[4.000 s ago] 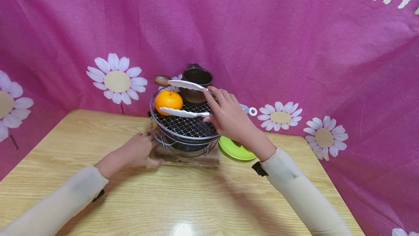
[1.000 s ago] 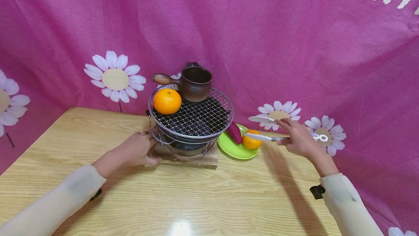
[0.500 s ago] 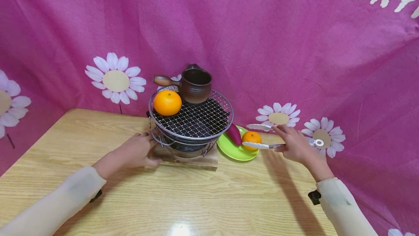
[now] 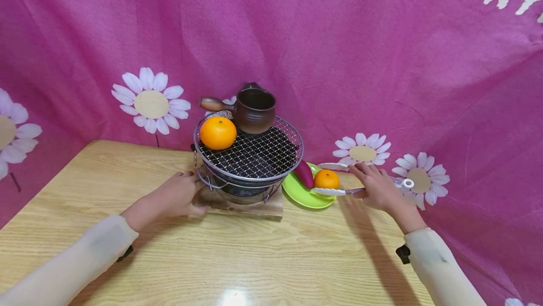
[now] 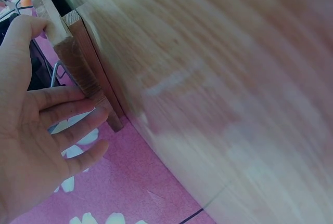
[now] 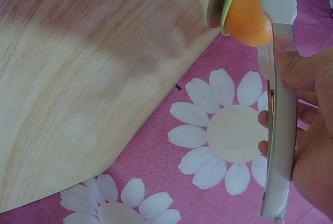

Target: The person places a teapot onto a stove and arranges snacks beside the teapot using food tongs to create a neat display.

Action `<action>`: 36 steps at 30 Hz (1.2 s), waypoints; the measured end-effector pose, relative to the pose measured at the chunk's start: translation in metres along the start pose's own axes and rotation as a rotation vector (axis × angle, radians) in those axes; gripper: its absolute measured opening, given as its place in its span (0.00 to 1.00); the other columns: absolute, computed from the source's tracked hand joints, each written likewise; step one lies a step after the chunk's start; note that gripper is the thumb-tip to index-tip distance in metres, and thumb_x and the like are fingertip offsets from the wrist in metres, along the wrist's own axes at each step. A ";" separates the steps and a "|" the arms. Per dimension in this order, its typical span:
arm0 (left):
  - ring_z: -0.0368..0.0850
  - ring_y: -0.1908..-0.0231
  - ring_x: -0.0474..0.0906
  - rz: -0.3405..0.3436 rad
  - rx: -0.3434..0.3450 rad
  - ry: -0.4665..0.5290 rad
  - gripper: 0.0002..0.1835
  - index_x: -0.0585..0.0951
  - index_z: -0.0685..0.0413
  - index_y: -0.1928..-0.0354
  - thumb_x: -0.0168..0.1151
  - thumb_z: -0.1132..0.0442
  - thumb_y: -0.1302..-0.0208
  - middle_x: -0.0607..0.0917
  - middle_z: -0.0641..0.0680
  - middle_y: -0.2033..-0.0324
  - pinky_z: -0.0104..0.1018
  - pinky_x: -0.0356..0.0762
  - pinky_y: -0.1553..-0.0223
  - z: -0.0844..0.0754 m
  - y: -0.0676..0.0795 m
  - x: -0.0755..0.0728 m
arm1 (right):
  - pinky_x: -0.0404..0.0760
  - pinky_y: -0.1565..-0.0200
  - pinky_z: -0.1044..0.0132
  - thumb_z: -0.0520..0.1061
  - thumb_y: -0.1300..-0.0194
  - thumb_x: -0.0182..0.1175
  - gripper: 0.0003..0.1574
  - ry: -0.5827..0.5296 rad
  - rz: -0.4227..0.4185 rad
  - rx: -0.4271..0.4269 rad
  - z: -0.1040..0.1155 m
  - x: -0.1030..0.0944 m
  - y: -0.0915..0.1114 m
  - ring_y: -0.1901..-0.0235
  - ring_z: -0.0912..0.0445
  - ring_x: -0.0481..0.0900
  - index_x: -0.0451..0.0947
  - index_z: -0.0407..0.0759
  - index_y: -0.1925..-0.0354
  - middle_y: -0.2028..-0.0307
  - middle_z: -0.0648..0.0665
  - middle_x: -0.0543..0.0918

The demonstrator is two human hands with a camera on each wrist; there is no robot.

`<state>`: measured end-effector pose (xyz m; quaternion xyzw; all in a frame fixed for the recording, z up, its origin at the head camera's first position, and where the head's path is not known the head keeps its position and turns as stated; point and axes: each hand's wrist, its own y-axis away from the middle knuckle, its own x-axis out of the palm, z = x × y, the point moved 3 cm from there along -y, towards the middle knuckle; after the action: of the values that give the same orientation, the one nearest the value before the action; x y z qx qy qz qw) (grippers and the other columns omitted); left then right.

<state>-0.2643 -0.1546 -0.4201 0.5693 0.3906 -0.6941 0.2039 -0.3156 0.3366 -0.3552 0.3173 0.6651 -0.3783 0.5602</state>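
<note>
Gripping tongs [image 6: 283,120]: right hand [image 4: 378,188]; left hand [image 4: 180,195], fingers [image 5: 80,127] parted, touches wooden board [image 4: 250,208].

The head view is bright and mostly sharp, apparently lit from above. White glare sits on the bench [image 4: 263,259] at bottom centre; soft shadows run below the left hand [image 4: 176,196] towards the lower left and below the right hand [image 4: 376,188] towards the lower right. Both wrist views look dimmer and hazy; in the left one, wood grain smears into pale, blurred streaks.
</note>
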 end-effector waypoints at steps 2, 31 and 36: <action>0.64 0.44 0.80 0.002 0.003 0.003 0.42 0.78 0.64 0.36 0.68 0.38 0.44 0.76 0.68 0.34 0.59 0.82 0.53 -0.001 0.000 0.000 | 0.68 0.40 0.32 0.40 0.47 0.75 0.48 0.004 -0.002 -0.006 0.000 0.001 0.000 0.38 0.32 0.70 0.68 0.32 0.30 0.37 0.30 0.73; 0.65 0.44 0.80 0.010 -0.008 0.045 0.40 0.79 0.62 0.36 0.69 0.40 0.43 0.77 0.67 0.35 0.61 0.81 0.53 -0.003 0.000 -0.006 | 0.71 0.45 0.35 0.40 0.48 0.77 0.49 0.001 0.019 0.008 -0.009 0.006 0.003 0.41 0.33 0.72 0.69 0.30 0.31 0.39 0.29 0.75; 0.66 0.42 0.79 0.019 -0.013 0.046 0.41 0.78 0.62 0.35 0.69 0.39 0.43 0.76 0.67 0.34 0.61 0.81 0.52 -0.003 0.000 -0.005 | 0.71 0.43 0.33 0.41 0.48 0.77 0.49 0.003 0.034 0.014 -0.008 0.005 0.004 0.41 0.32 0.72 0.69 0.29 0.31 0.38 0.27 0.74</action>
<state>-0.2614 -0.1531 -0.4149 0.5874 0.3944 -0.6763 0.2053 -0.3168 0.3456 -0.3603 0.3331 0.6580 -0.3729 0.5631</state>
